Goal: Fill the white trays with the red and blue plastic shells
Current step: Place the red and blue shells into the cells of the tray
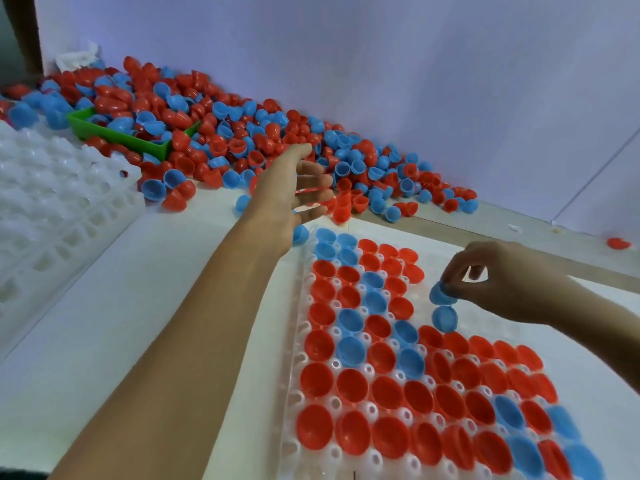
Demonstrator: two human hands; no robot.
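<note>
A white tray (294, 382) lies in front of me, most of its cups filled with red and blue shells. My right hand (502, 282) pinches a blue shell (440, 294) just above an unfilled patch of the tray, right over another blue shell (444, 318) seated in a cup. My left hand (298, 188) reaches out with straight, spread fingers over the near edge of the big pile of loose red and blue shells (242, 140); it holds nothing. A short stack of red shells (343, 202) stands just past its fingertips.
A stack of white trays without shells (52, 188) sits at the left. A green bin (114, 133) lies half buried in the pile. The wall runs close behind the pile. One stray red shell (618, 243) lies far right on the table.
</note>
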